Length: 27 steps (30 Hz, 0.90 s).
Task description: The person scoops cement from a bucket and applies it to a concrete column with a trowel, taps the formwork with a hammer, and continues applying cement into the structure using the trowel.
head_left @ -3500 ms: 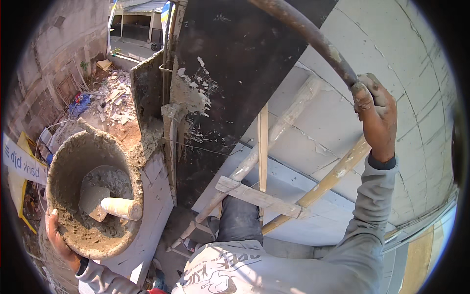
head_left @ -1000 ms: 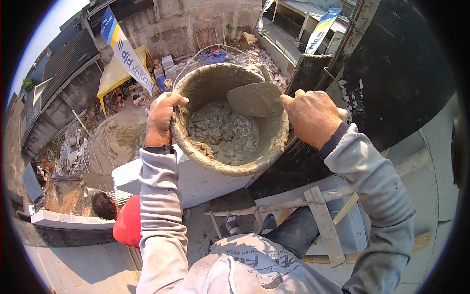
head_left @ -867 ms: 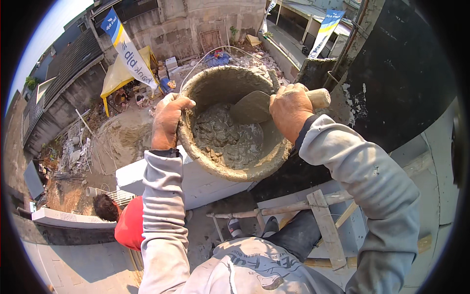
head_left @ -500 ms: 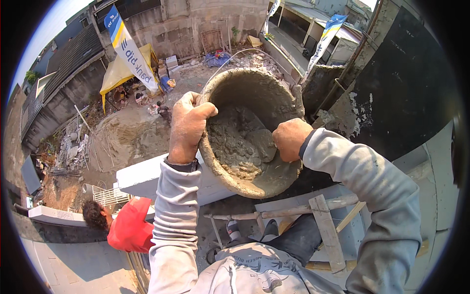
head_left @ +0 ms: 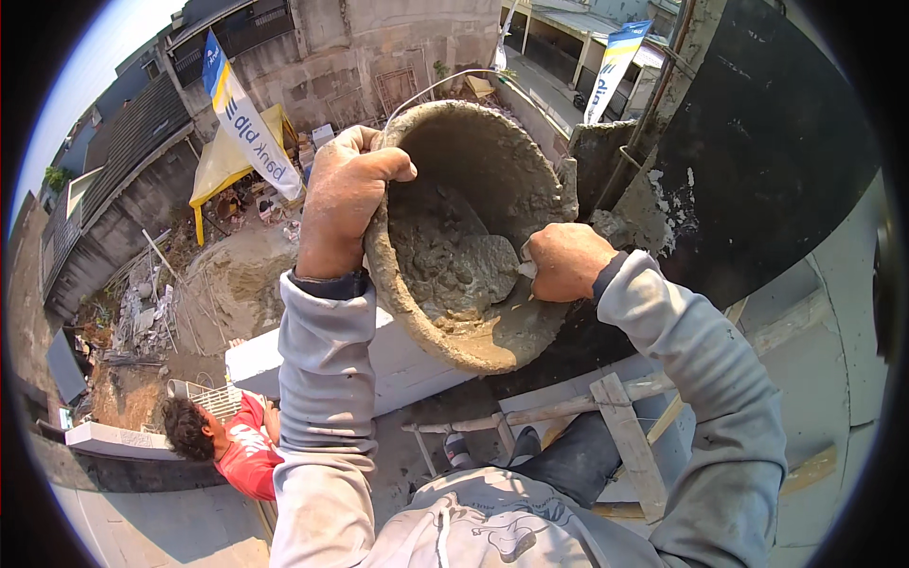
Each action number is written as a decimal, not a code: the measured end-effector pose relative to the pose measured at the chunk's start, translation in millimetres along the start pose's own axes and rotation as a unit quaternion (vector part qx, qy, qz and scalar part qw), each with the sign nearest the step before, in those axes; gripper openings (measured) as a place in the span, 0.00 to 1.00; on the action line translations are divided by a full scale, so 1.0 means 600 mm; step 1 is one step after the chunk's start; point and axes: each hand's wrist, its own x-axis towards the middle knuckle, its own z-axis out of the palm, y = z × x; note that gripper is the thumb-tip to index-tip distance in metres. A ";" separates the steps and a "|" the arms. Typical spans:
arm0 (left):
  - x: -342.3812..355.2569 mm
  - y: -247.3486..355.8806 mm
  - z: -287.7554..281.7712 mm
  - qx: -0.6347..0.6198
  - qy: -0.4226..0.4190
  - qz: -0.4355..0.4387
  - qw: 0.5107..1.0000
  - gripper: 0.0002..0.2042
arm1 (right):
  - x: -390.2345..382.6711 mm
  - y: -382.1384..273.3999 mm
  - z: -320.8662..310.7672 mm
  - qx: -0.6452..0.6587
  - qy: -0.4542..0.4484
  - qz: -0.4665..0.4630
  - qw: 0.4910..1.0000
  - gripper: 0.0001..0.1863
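A: Where does the mortar bucket point(head_left: 473, 232) sit?

B: In the upper middle of the view, tipped toward the person, its crusted mouth open to the camera. Wet grey mortar point(head_left: 454, 265) lies in its lower part.

A: And the hands?

B: The left hand point(head_left: 346, 199) grips the near-left rim, the thumb hooked over the edge into the bucket and the fingers curled round the outside. The right hand point(head_left: 566, 262) is a closed fist at the right rim, wrapped on a trowel point(head_left: 492, 270) whose blade is sunk in the mortar; only a pale bit of handle shows by the knuckles.

A: What lies around it?

B: Below the bucket, a white block wall point(head_left: 379, 355); to the right, a dark panel point(head_left: 757, 142) splashed with mortar. A wooden scaffold frame point(head_left: 620, 435) is under the person's legs.

A: Any signs?

B: A long white, blue and yellow banner point(head_left: 244, 118) slants at upper left, beside a yellow canopy point(head_left: 232, 151). A second narrow banner point(head_left: 611, 66) of the same colours stands at upper right. Another person in a red shirt point(head_left: 251, 454) is down at lower left.
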 end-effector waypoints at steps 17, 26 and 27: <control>0.012 -0.055 -0.093 0.117 0.018 0.031 0.992 0.13 | 0.024 -0.053 0.058 -0.135 0.192 -0.004 0.972 0.12; 0.007 -0.039 -0.049 0.212 -0.002 0.041 0.976 0.11 | 0.046 -0.090 -0.035 -0.310 -0.048 -0.019 0.949 0.08; 0.006 -0.036 -0.046 0.207 0.008 0.032 0.978 0.12 | 0.076 -0.057 0.022 -0.297 -0.001 -0.056 0.953 0.04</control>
